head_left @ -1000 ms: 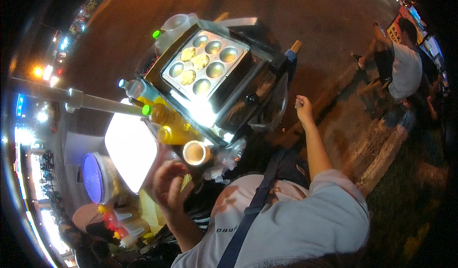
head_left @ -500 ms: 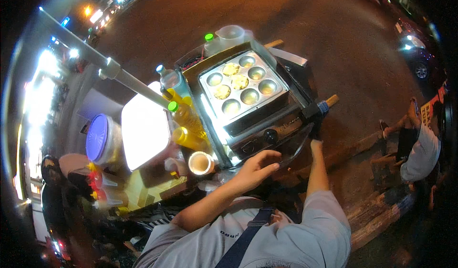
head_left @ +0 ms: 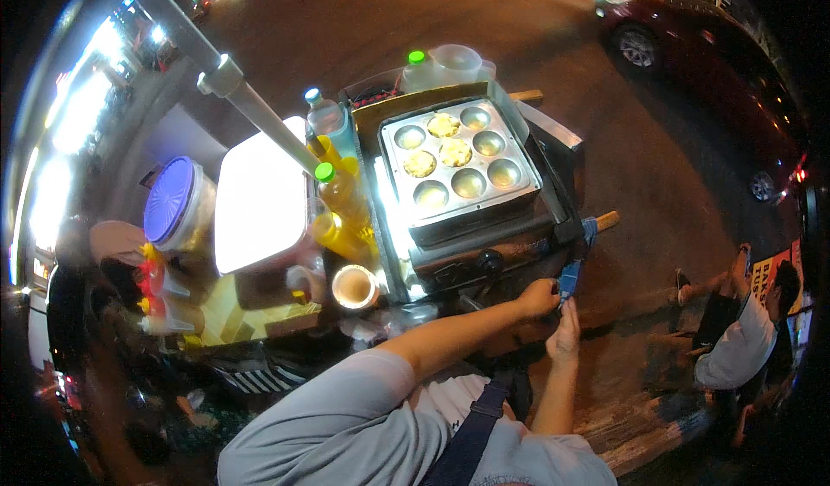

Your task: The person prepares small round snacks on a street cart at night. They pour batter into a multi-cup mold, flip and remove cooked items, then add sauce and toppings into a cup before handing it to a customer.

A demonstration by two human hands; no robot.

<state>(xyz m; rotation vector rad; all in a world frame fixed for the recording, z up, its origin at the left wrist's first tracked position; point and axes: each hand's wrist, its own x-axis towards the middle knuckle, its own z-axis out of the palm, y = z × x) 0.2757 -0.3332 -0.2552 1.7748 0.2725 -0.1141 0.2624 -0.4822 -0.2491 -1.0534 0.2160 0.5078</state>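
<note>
A blue cloth (head_left: 570, 276) hangs from a wooden handle (head_left: 609, 220) at the right front of a griddle cart. My left hand (head_left: 539, 298) reaches across and is closed on the lower part of the cloth. Just below it, my right hand (head_left: 562, 337) has its fingers stretched upward, the tips against the cloth's lower end. Close by stands the square metal griddle pan (head_left: 522, 196) with round wells. Three wells hold yellow cooked batter (head_left: 455, 152); the others show a thin pale-yellow layer.
Left of the griddle are yellow bottles (head_left: 342, 237), a paper cup (head_left: 355, 287), a white lidded box (head_left: 259, 209) and a purple-lidded tub (head_left: 173, 202). A metal pole (head_left: 251, 110) slants across. A dark red car (head_left: 692, 71) is on the road; a person (head_left: 739, 348) sits at right.
My left hand has moved right from the griddle's front to the cloth and closed. My right hand is lower, its fingers now visible. The view has shifted, and a car appears at upper right.
</note>
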